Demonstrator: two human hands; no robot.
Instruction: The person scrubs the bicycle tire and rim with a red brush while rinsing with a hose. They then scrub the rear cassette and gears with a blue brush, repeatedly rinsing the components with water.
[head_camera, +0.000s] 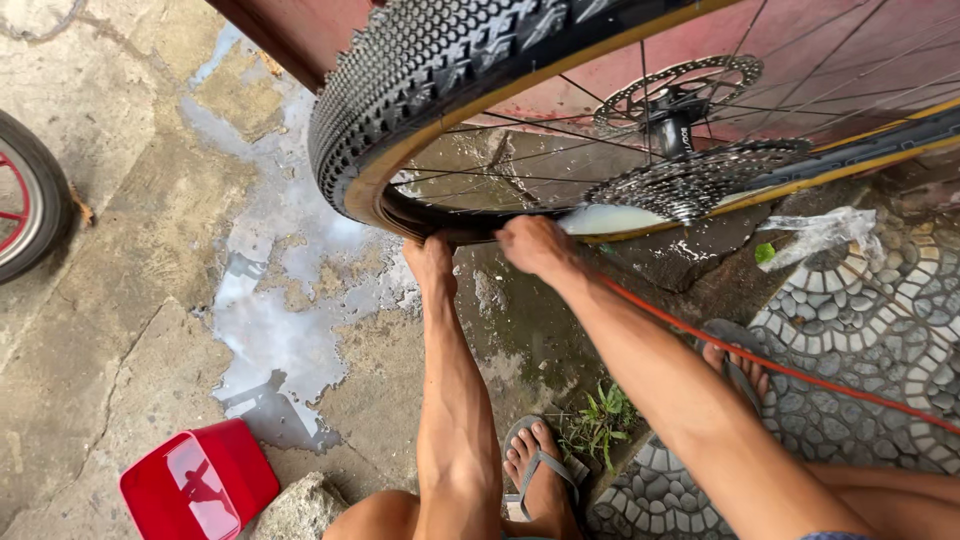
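Wheel (440, 90) of bicycle, upright and slightly tilted, occupying upper half of head view; lowest part of rim just above wet concrete floor (130, 200). Knobby black tyre (400, 70) with tan sidewall, seated on dark rim. Spokes, brake disc (680, 85) and cassette (700, 180) visible at hub, cassette facing camera.

Left hand (432, 262): fingers curled up around lower edge of rim and tyre, closed on wheel. Forearm running straight down toward knee.

Right hand (535, 245): at lower rim, just beside left hand, closed around pale sponge (610, 218), white foam showing past fingers and touching rim under cassette. Exact finger placement on sponge not discernible.

Orange hose (780, 370): lying diagonally from behind right wrist to right edge of frame, across patterned stone paving (870, 340).

Surroundings:
- Puddle of soapy water (280, 300) on concrete, left of hands.
- Red plastic tub (200, 485) at lower left, beside grey stone (300, 510).
- Second wheel with red spokes (25, 200) at left edge, well apart.
- Crumpled clear plastic bag (820, 232) on ground right of cassette.
- Feet in sandals, left foot (540, 470) beside small green weed (600, 420), right foot (735, 365) partly hidden by right forearm.
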